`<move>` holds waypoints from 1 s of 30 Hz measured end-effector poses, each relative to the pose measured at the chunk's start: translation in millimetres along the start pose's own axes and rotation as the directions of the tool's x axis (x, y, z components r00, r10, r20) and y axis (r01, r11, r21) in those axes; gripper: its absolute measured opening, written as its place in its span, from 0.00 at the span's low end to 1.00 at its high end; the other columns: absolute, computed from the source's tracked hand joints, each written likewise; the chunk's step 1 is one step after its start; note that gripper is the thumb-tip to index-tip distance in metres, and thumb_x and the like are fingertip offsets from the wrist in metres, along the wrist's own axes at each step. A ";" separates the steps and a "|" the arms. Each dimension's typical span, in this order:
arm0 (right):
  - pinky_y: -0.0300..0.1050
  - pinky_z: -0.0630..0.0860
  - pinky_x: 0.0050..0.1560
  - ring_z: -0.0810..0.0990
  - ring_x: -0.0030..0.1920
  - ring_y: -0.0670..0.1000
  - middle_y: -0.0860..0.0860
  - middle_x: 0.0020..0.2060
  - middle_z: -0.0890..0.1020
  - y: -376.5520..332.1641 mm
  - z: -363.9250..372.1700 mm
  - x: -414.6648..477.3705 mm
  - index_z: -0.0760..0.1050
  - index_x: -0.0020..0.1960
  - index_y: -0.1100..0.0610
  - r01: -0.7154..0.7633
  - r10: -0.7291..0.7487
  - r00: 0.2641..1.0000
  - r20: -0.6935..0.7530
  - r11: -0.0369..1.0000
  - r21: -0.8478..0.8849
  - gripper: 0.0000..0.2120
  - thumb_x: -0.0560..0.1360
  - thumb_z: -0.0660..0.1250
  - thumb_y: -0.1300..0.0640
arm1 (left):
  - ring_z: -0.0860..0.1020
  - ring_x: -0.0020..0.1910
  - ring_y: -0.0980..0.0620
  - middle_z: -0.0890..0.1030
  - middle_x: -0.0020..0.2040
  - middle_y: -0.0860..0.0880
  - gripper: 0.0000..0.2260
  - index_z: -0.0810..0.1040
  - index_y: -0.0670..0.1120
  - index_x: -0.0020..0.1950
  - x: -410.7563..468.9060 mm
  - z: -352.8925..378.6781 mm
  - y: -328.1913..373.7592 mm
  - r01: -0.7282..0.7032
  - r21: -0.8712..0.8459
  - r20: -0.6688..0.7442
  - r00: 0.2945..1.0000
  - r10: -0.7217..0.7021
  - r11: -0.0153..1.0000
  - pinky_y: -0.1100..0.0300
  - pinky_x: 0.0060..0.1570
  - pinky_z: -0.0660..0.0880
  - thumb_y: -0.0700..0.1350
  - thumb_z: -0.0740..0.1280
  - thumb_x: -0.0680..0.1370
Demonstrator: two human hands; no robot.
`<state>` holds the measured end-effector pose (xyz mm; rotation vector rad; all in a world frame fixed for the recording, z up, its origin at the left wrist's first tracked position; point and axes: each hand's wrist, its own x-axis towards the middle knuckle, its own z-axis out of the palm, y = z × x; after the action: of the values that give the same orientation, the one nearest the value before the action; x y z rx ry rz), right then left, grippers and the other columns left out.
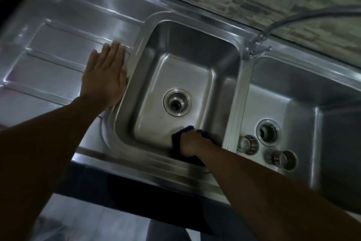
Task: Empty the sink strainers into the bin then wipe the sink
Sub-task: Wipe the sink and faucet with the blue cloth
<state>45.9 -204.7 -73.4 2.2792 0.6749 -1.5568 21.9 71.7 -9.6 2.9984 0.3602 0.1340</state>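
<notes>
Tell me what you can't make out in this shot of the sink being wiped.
Head view only:
- Blue cloth: mostly hidden under the right hand.
- Near wall of the left basin: covered by that hand and cloth, so unclear if wiped.
- Two strainers lying in the right basin: too dim to tell if empty.
- Bin: out of frame.
- Tap: blurred, spout cut off at the right edge.
- Left hand: flat on the drainboard.

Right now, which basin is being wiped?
The left basin: the right hand presses a blue cloth there. The right basin holds only two loose strainers.
</notes>
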 end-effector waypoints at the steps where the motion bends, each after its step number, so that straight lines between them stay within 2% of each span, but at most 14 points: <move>1: 0.53 0.70 0.67 0.70 0.69 0.63 0.62 0.73 0.67 4.0 -4.0 -9.3 0.61 0.77 0.60 0.033 -0.035 0.998 0.048 0.998 0.049 0.26 0.80 0.60 0.58 | 0.56 0.81 0.41 0.58 0.81 0.41 0.27 0.57 0.41 0.81 -2.2 -2.9 3.7 0.011 -0.005 0.018 1.000 -0.011 1.000 0.48 0.78 0.47 0.51 0.45 0.84; 3: 0.45 0.74 0.52 0.79 0.57 0.56 0.56 0.61 0.78 15.5 -10.8 -23.8 0.74 0.67 0.55 0.015 -0.041 0.992 0.122 0.978 0.210 0.23 0.79 0.58 0.42 | 0.56 0.81 0.41 0.58 0.81 0.41 0.28 0.57 0.41 0.81 -8.3 -10.4 14.3 0.008 -0.031 0.050 0.999 -0.006 0.999 0.45 0.78 0.48 0.51 0.47 0.82; 5: 0.44 0.72 0.41 0.80 0.43 0.51 0.51 0.47 0.81 20.6 -13.5 -40.4 0.78 0.51 0.52 0.030 -0.072 0.990 0.120 0.947 0.320 0.31 0.71 0.55 0.27 | 0.56 0.81 0.40 0.59 0.81 0.40 0.29 0.58 0.40 0.81 -17.7 -18.7 29.3 -0.005 -0.070 0.071 0.997 0.010 0.998 0.44 0.78 0.48 0.49 0.49 0.81; 8: 0.46 0.72 0.43 0.79 0.48 0.53 0.51 0.52 0.80 20.4 -9.2 -63.8 0.77 0.59 0.52 0.165 -0.162 0.986 -0.031 0.963 0.214 0.34 0.70 0.58 0.26 | 0.55 0.81 0.42 0.59 0.81 0.40 0.29 0.59 0.39 0.80 -33.1 -29.0 54.4 0.002 -0.138 0.109 0.994 0.013 0.990 0.45 0.78 0.47 0.49 0.49 0.80; 11: 0.45 0.74 0.46 0.80 0.48 0.54 0.49 0.45 0.80 27.5 -3.6 -97.7 0.77 0.55 0.48 0.318 -0.242 0.925 -0.292 0.915 0.250 0.21 0.74 0.64 0.34 | 0.54 0.81 0.44 0.59 0.81 0.42 0.29 0.59 0.40 0.80 -46.2 -35.7 82.9 0.041 -0.223 0.149 0.989 -0.008 0.974 0.46 0.80 0.47 0.50 0.48 0.80; 13: 0.49 0.78 0.51 0.81 0.48 0.55 0.49 0.45 0.82 36.4 3.3 -125.0 0.77 0.57 0.47 0.436 -0.276 0.841 -0.466 0.855 0.281 0.14 0.75 0.67 0.41 | 0.54 0.81 0.46 0.60 0.81 0.42 0.29 0.60 0.41 0.80 -54.3 -37.7 103.8 0.066 -0.262 0.159 0.987 -0.024 0.963 0.46 0.80 0.49 0.50 0.48 0.80; 15: 0.51 0.80 0.54 0.82 0.51 0.55 0.50 0.51 0.84 49.9 12.3 -151.6 0.74 0.64 0.45 0.505 -0.241 0.739 -0.630 0.817 0.280 0.16 0.76 0.68 0.46 | 0.55 0.81 0.46 0.62 0.80 0.43 0.29 0.61 0.41 0.80 -62.4 -37.5 125.2 0.074 -0.279 0.183 0.983 -0.023 0.957 0.47 0.80 0.50 0.50 0.49 0.80; 18: 0.51 0.79 0.58 0.82 0.55 0.53 0.50 0.59 0.82 85.8 22.1 -179.2 0.70 0.71 0.46 0.503 -0.019 0.508 -0.861 0.818 0.279 0.21 0.78 0.67 0.52 | 0.58 0.81 0.46 0.65 0.79 0.43 0.29 0.63 0.42 0.79 -77.6 -33.7 157.4 0.060 -0.270 0.251 0.968 0.010 0.961 0.49 0.80 0.50 0.50 0.49 0.80; 20: 0.50 0.80 0.57 0.81 0.56 0.53 0.52 0.62 0.81 112.4 30.9 -185.1 0.70 0.72 0.51 0.494 0.129 0.324 -0.937 0.822 0.284 0.22 0.79 0.67 0.53 | 0.57 0.81 0.48 0.63 0.80 0.45 0.29 0.61 0.44 0.80 -90.7 -30.0 181.6 0.030 -0.268 0.304 0.951 0.054 0.963 0.50 0.80 0.49 0.51 0.48 0.80; 21: 0.50 0.80 0.58 0.81 0.58 0.53 0.53 0.64 0.79 121.2 37.5 -183.5 0.70 0.73 0.53 0.490 0.162 0.284 -0.945 0.823 0.288 0.22 0.80 0.67 0.53 | 0.56 0.81 0.49 0.62 0.80 0.46 0.28 0.60 0.45 0.81 -98.0 -27.4 193.9 0.015 -0.271 0.324 0.943 0.077 0.962 0.51 0.80 0.48 0.52 0.47 0.81; 23: 0.47 0.75 0.67 0.74 0.69 0.52 0.53 0.75 0.69 123.2 56.8 -173.9 0.64 0.77 0.51 0.484 0.132 0.342 -0.931 0.824 0.294 0.25 0.82 0.62 0.49 | 0.53 0.82 0.51 0.59 0.81 0.47 0.29 0.58 0.46 0.81 -114.0 -20.9 215.7 -0.028 -0.239 0.366 0.923 0.117 0.971 0.53 0.79 0.46 0.53 0.44 0.81; 25: 0.47 0.65 0.75 0.57 0.79 0.53 0.51 0.81 0.51 110.4 81.3 -156.5 0.55 0.81 0.50 0.477 -0.012 0.456 -0.890 0.847 0.233 0.28 0.84 0.57 0.46 | 0.50 0.82 0.52 0.56 0.82 0.48 0.30 0.55 0.47 0.82 -132.4 -13.1 229.1 -0.088 -0.165 0.426 0.892 0.151 0.982 0.53 0.80 0.44 0.53 0.39 0.81; 26: 0.50 0.60 0.77 0.48 0.81 0.54 0.51 0.82 0.44 104.0 92.0 -146.0 0.52 0.82 0.52 0.468 -0.066 0.471 -0.879 0.864 0.185 0.28 0.85 0.55 0.47 | 0.49 0.82 0.51 0.55 0.83 0.48 0.30 0.54 0.47 0.82 -140.9 -8.9 232.1 -0.120 -0.133 0.456 0.874 0.168 0.984 0.52 0.81 0.45 0.53 0.37 0.81; 30: 0.55 0.54 0.79 0.37 0.81 0.55 0.52 0.81 0.38 95.9 85.5 -109.8 0.48 0.82 0.55 0.493 0.019 0.421 -0.907 0.834 0.247 0.27 0.86 0.49 0.49 | 0.45 0.82 0.50 0.51 0.83 0.47 0.29 0.48 0.45 0.82 -150.8 4.7 230.7 -0.105 -0.079 0.504 0.854 0.131 0.991 0.50 0.81 0.44 0.54 0.38 0.82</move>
<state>-3.5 -350.9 -4.4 3.5533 0.9600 -0.4091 -70.5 -187.6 4.2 2.8528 0.1091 -0.6215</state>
